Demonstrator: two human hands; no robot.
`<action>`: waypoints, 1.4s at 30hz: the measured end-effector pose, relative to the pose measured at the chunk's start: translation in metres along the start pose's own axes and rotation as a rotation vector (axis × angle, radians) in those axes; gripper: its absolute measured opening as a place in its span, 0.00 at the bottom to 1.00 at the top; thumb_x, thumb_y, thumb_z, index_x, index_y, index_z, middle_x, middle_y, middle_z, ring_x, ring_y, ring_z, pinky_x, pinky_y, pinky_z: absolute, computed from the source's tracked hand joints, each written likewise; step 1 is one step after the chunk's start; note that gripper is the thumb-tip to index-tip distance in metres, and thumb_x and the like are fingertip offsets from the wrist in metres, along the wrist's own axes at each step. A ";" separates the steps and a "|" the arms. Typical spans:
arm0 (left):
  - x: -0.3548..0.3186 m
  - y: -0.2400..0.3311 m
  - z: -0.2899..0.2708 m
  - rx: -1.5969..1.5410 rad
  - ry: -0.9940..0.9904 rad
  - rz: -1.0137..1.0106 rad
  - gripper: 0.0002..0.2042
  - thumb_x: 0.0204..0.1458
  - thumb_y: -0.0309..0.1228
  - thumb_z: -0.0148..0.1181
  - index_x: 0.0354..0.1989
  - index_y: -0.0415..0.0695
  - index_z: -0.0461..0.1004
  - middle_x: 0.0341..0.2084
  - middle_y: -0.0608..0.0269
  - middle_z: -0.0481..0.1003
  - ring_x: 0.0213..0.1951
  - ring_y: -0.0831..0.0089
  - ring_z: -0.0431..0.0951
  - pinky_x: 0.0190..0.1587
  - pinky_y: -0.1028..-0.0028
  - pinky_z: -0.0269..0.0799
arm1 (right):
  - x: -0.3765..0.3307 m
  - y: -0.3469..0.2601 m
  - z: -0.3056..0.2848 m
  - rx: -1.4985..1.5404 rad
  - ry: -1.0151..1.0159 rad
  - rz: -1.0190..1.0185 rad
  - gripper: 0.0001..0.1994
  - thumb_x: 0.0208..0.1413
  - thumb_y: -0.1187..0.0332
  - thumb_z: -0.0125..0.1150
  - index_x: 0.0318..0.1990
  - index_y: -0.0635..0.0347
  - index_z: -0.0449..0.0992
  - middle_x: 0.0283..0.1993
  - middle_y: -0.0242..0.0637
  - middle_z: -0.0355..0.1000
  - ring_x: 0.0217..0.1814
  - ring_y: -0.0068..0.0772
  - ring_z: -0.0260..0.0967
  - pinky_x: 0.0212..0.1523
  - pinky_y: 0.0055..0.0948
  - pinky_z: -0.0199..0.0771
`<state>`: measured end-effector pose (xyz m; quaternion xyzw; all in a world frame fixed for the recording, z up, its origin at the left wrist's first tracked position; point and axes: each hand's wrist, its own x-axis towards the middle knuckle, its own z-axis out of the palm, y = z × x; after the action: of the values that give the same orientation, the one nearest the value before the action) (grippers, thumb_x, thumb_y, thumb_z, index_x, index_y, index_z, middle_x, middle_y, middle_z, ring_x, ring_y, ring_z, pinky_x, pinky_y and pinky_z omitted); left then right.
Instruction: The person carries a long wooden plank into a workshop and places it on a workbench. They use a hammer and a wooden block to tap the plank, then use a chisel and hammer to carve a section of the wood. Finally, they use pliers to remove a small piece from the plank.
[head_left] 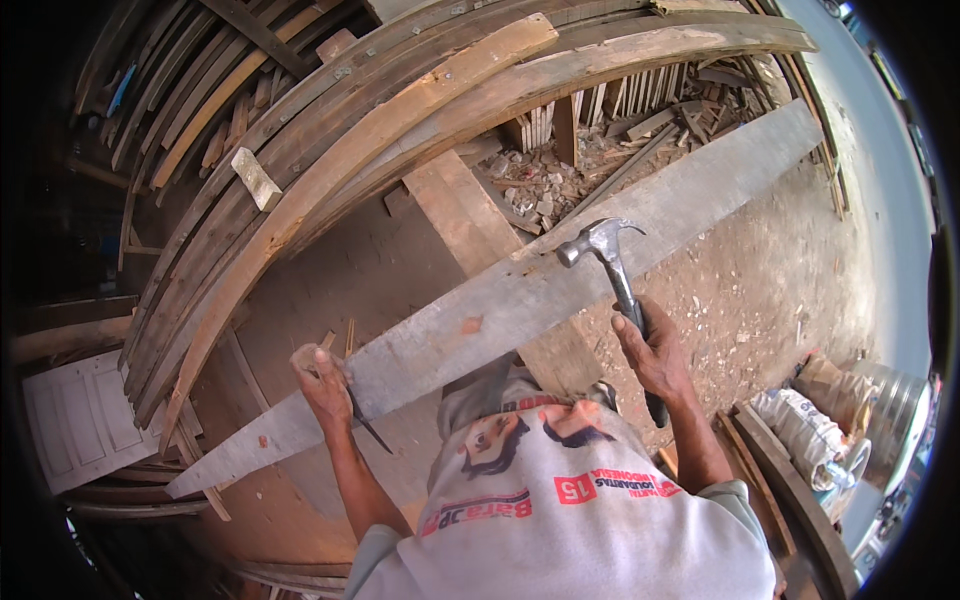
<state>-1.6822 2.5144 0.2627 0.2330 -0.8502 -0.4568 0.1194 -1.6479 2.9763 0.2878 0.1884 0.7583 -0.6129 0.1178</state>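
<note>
Left hand (pixel 322 385) clamped on long grey plank (pixel 520 290), pinching a thin dark rod. Right hand (pixel 655 355) wrapped round claw hammer (pixel 610 262), head raised above plank. Likely mid-strike; next calls for steady, aimed blow.

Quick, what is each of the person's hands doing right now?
Left hand: closed on a thin dark pointed tool, resting against the long grey plank.
Right hand: closed around the handle of a claw hammer.

Woodworking yard: stacked planks (pixel 300 150), rubble (pixel 540 185).
</note>
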 end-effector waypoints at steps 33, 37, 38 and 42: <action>-0.060 0.023 0.022 0.233 -0.468 0.187 0.39 0.42 0.39 0.79 0.63 0.45 0.65 0.51 0.41 0.78 0.53 0.39 0.78 0.55 0.51 0.74 | -0.012 -0.065 0.088 -0.060 0.207 -0.062 0.22 0.72 0.48 0.50 0.42 0.63 0.68 0.26 0.28 0.62 0.27 0.19 0.59 0.27 0.28 0.63; -0.060 0.022 0.018 0.235 -0.518 0.118 0.39 0.43 0.39 0.79 0.64 0.46 0.64 0.51 0.41 0.78 0.52 0.38 0.78 0.54 0.49 0.74 | -0.007 -0.056 0.092 -0.251 0.198 -0.123 0.25 0.72 0.47 0.48 0.43 0.66 0.67 0.26 0.40 0.66 0.27 0.31 0.65 0.30 0.37 0.66; -0.059 0.024 0.018 0.246 -0.532 0.126 0.40 0.43 0.39 0.79 0.64 0.47 0.64 0.51 0.40 0.77 0.52 0.38 0.78 0.53 0.49 0.74 | -0.005 -0.042 0.092 -0.426 0.171 -0.062 0.26 0.72 0.46 0.47 0.44 0.67 0.67 0.26 0.45 0.68 0.28 0.36 0.66 0.31 0.40 0.67; -0.054 0.020 0.015 0.186 -0.575 0.138 0.39 0.42 0.37 0.80 0.63 0.46 0.65 0.50 0.40 0.78 0.53 0.39 0.78 0.54 0.52 0.74 | -0.007 -0.049 0.092 -0.583 0.092 0.064 0.28 0.72 0.44 0.46 0.45 0.69 0.67 0.27 0.59 0.68 0.30 0.50 0.69 0.36 0.49 0.68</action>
<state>-1.6479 2.5615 0.2717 0.0460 -0.9010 -0.4151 -0.1171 -1.6677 2.8766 0.3136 0.1981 0.9005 -0.3562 0.1517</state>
